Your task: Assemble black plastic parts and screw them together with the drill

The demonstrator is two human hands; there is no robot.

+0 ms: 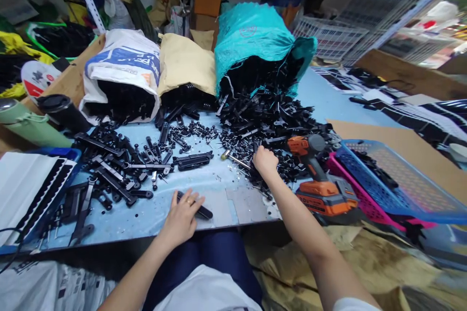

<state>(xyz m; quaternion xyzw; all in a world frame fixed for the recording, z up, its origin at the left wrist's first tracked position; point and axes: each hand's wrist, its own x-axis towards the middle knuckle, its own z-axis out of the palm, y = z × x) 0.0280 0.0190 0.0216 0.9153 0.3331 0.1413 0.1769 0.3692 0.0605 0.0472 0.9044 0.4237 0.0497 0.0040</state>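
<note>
Near the front edge of the table, my left hand (183, 216) has its bent fingers over a long black plastic bar (205, 212) and holds it against the surface. Part of the bar is hidden under the fingers. My right hand (265, 160) reaches into the heap of small screws and black parts (237, 136), its fingers drawn together. What they pinch, if anything, is hidden. A metal-shafted tool (239, 159) lies just left of that hand. Between my hands and farther back rests a black slotted assembly (193, 160).
An orange cordless drill (317, 184) stands to the right, beside blue (386, 175) and pink baskets. White (124, 58), tan (188, 60) and teal sacks (251, 34) spill black parts at the back. Loose black pieces (113, 170), a green bottle (32, 124) and a blue tray (75, 154) occupy the left.
</note>
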